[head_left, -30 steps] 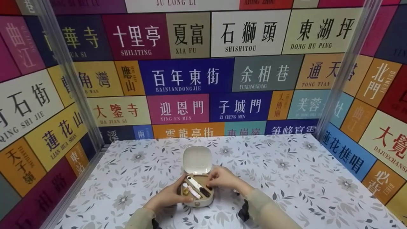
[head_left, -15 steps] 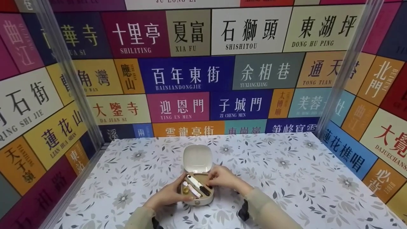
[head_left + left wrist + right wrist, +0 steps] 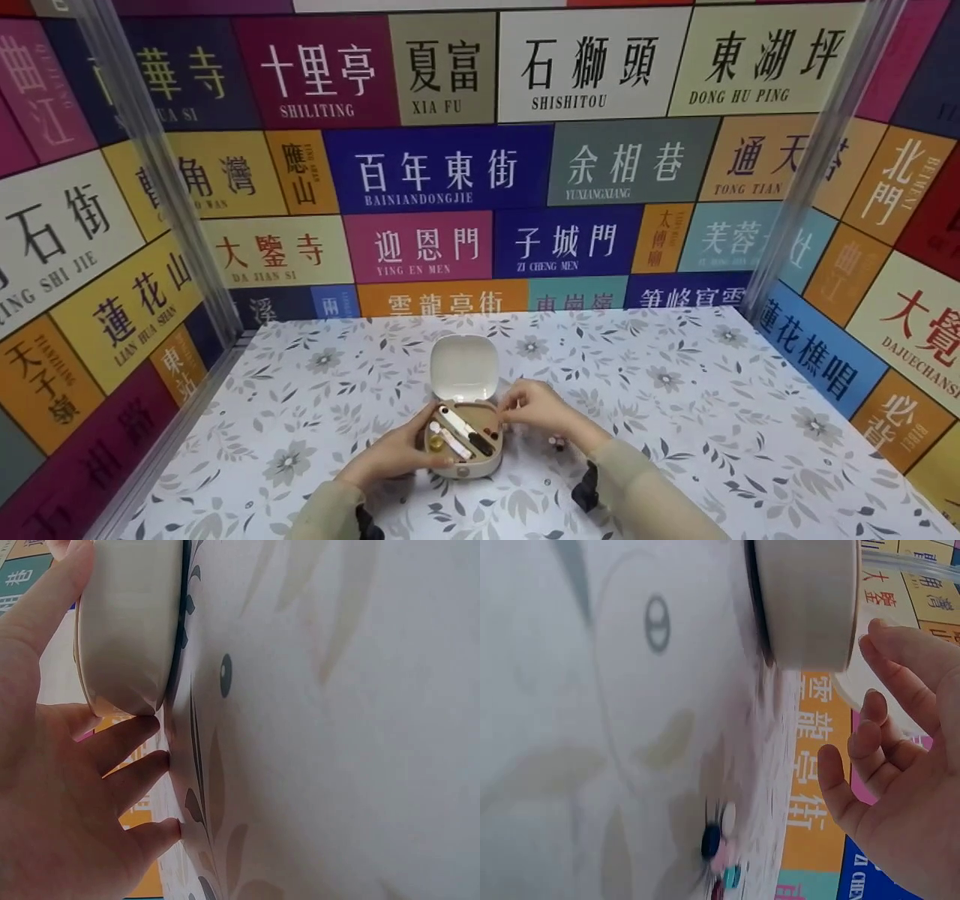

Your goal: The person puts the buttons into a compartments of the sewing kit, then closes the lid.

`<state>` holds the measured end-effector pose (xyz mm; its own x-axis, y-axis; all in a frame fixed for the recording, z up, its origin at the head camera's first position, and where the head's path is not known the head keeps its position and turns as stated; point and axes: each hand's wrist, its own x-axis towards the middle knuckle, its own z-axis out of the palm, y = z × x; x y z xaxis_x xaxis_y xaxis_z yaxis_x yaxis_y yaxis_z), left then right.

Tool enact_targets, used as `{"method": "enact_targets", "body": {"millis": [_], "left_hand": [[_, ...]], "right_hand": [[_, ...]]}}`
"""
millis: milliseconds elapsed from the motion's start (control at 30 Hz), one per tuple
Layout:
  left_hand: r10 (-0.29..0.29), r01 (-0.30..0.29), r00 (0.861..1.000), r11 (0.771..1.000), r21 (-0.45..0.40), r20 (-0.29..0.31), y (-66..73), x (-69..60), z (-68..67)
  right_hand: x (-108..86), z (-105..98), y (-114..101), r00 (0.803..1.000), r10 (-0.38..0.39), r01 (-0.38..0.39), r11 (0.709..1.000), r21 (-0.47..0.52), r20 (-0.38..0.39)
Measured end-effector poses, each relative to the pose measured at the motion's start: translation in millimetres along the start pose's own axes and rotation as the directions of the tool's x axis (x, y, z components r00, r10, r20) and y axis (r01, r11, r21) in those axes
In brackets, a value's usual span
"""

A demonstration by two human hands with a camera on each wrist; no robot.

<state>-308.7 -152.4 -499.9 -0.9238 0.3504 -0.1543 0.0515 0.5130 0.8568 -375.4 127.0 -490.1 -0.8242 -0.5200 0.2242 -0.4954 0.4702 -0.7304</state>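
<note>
Left hand (image 3: 394, 451) steadies case (image 3: 484, 469) on table (image 3: 322, 420), thumb and fingers curved round its side, likely to stop sliding. Right hand (image 3: 536, 405) hovers at right rim, fingers loosely bent (nothing visible in them). Raised lid (image 3: 465, 369) bars access from behind. Coloured pieces (image 3: 720, 844) sit beside right sleeve (image 3: 637, 480).

Multicoloured walls (image 3: 442, 176) of lettered panels beyond a floral-patterned white table (image 3: 720, 420)

Walls of name signs (image 3: 439, 172) are standing behind and beside the flower-patterned table (image 3: 240, 450), and clear posts (image 3: 154, 150) are rising at its far corners, together forming a booth-like space.
</note>
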Motion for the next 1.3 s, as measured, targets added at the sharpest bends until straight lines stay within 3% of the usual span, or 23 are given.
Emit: {"method": "enact_targets", "body": {"millis": [133, 433, 767, 933, 1133, 1300], "left_hand": [[-0.002, 0.002, 1.000, 1.000, -0.002, -0.006, 0.3, -0.3, 0.2], [-0.043, 0.045, 0.999, 0.996, -0.079, 0.024, 0.0, 2.8, 3.7], [-0.026, 0.027, 0.999, 0.998, -0.064, 0.018, 2.4, 2.1, 1.8], [-0.014, 0.014, 1.000, 0.999, -0.038, 0.006, 0.9, 0.6, 1.3], [-0.010, 0.012, 1.000, 0.998, -0.068, 0.023, 0.4, 0.1, 1.5], [-0.007, 0.008, 1.000, 0.998, -0.056, 0.020, 0.6, -0.4, 1.7]], "right_hand": [[-6.3, -12, 9, 1.000, 0.010, -0.010, 1.000, -0.011, -0.014], [-25.3, -34, 36, 0.993, 0.119, -0.118, 0.993, 0.022, -0.012], [-42.5, -56, 59, 0.969, 0.247, -0.240, 0.957, 0.163, -0.021], [-50.8, -66, 65, 0.972, 0.237, -0.237, 0.967, 0.091, 0.011], [-60.6, -74, 69, 0.966, 0.258, -0.257, 0.966, -0.037, 0.009], [-66.0, -76, 70, 0.976, 0.217, -0.215, 0.974, -0.076, 0.022]]}}
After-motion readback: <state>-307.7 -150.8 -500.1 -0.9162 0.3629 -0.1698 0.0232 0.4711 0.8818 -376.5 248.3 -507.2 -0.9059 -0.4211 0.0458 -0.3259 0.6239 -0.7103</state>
